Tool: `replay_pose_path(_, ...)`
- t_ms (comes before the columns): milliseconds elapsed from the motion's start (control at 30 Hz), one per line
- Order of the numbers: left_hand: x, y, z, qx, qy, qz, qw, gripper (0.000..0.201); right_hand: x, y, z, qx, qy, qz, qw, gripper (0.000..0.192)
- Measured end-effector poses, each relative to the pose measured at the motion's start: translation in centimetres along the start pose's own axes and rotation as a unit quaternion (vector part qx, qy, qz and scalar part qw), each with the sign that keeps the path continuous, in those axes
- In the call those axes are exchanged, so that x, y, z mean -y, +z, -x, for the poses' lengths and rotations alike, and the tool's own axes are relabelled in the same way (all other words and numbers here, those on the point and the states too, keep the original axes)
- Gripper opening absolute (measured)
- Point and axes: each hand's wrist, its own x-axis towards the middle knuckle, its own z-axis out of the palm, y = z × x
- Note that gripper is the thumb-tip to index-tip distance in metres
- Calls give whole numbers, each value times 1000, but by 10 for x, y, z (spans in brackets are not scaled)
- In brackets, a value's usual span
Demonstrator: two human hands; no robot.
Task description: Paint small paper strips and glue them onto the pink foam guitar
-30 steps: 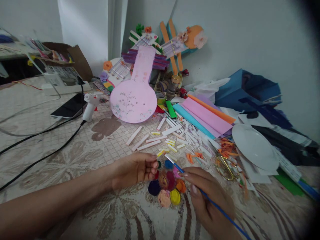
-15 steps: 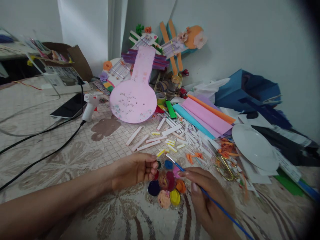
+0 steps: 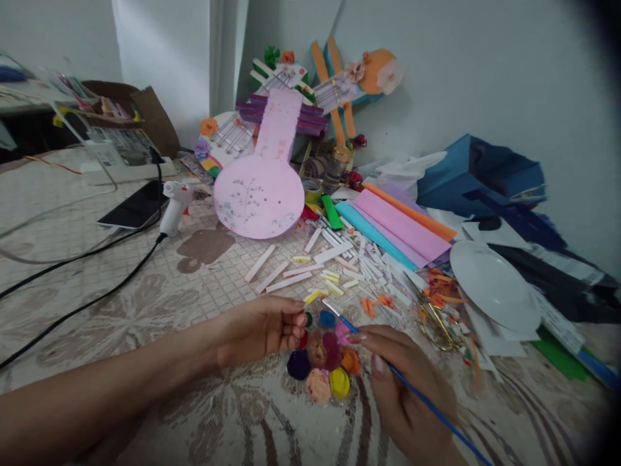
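Note:
Between the fingertips of my left hand [image 3: 264, 329] is a small strip painted yellow and part orange [image 3: 313, 296], held by one end above the paints. My right hand [image 3: 407, 382] is closed around a thin blue paintbrush [image 3: 345, 321], its bristle tip close beside the strip's free end. Beneath both hands sits a cluster of small round paint pots, among them dark blue [image 3: 299, 365], yellow [image 3: 339, 383], peach [image 3: 319, 386], orange [image 3: 350, 361] and red [image 3: 331, 351]. My left fingers partly cover some pots.
Beyond my hands lie many white strips [image 3: 289, 278] and several yellow-tipped pieces [image 3: 332, 278]. A pink guitar-shaped cutout [image 3: 259, 197] leans at the back. To the left are a glue gun [image 3: 175, 206] and phone [image 3: 133, 206]; to the right, gold-handled scissors [image 3: 440, 323] and a white plate [image 3: 495, 285].

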Motion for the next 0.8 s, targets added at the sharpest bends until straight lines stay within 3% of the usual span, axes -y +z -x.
replay_pose_path(100, 0, 0, 0, -2, 2, 1, 1000, 14, 0, 0, -1, 12, -23, -1, 1000, 31)
replay_pose_path(233, 0, 0, 0, 0, -4, 1, 1000, 15, 1, 0, -2, -9, -6, 9, 1000, 32)
replay_pose_path(800, 0, -1, -1, -5, -4, 4, 1000, 14, 4, 1, -4, 25, -7, -27, 999, 30)
